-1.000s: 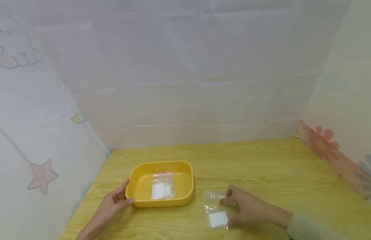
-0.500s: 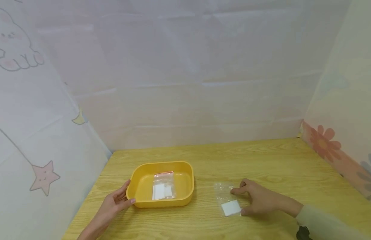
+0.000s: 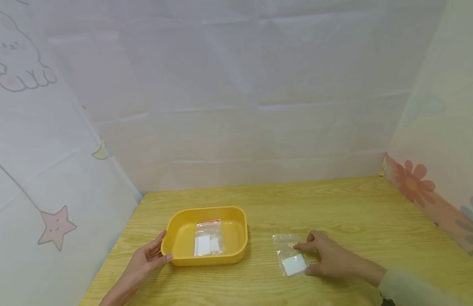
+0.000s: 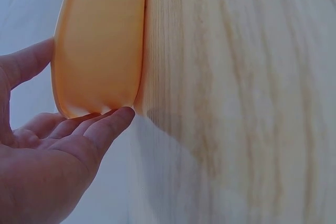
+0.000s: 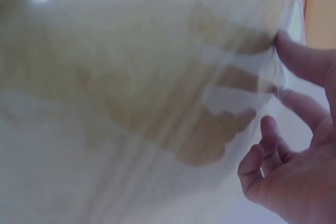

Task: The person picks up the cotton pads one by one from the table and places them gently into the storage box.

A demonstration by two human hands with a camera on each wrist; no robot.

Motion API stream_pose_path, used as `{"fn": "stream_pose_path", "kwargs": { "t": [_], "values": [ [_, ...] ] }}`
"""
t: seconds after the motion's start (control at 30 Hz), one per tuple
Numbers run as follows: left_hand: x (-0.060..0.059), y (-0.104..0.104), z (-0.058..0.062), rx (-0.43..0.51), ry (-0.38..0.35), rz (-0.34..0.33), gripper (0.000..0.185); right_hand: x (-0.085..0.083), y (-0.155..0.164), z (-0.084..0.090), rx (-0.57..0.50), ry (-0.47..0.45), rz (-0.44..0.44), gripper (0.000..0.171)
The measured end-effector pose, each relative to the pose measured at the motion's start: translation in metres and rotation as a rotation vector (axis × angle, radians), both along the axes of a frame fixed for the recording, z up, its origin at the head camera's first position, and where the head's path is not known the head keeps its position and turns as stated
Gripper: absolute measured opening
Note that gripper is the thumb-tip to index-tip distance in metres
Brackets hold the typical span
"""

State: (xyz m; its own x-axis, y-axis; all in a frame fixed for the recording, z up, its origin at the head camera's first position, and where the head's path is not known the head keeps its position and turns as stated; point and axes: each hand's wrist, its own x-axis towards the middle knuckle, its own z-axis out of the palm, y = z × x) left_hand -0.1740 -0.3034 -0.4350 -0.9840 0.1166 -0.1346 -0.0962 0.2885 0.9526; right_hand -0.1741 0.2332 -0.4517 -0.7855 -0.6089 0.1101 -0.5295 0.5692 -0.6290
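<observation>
At the left end of a yellow plastic tray [image 3: 171, 255], my left hand [image 3: 142, 259] holds the corner, thumb on the near side and fingers against the end wall. In the left wrist view, the fingers [image 4: 113, 129] reach along the bottom of that wall. To the right, a clear zip bag [image 3: 284, 248] with a white rectangular piece [image 3: 294, 265] inside lies on the table. My right hand [image 3: 332, 257] touches it with index finger and thumb spread apart, the index on the clear plastic and the thumb beside the white piece. The other fingers are bent inward.
Inside the tray lies a zip bag [image 3: 209, 231] with a red strip and white pieces in it. The wood-grain table [image 3: 317, 204] backs onto a pale sheet wall [image 3: 236, 127]. Printed side sheets stand left and right.
My right hand and the zip bag under it have shifted right and slightly away across the table, then stayed nearly still. The left hand and tray have hardly moved.
</observation>
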Motion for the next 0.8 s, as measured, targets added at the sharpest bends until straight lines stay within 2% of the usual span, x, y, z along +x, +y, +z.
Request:
{"fn": "stream_pose_path", "kwargs": {
  "t": [0.13, 0.4, 0.57, 0.8],
  "values": [
    [0.001, 0.0, -0.001, 0.006, -0.003, 0.002, 0.086, 0.009, -0.004, -0.002, -0.002, 0.041, -0.046, 0.062],
    [0.0, 0.001, 0.0, -0.001, -0.003, 0.005, 0.086, 0.021, -0.015, -0.002, -0.009, 0.065, -0.173, 0.053],
    [0.0, 0.0, 0.0, 0.013, 0.003, -0.002, 0.086, 0.024, -0.022, -0.003, -0.065, 0.039, -0.209, 0.056],
    [0.0, 0.0, -0.002, 0.019, 0.024, -0.015, 0.085, 0.022, -0.022, -0.005, -0.173, -0.06, -0.183, 0.065]
  ]
}}
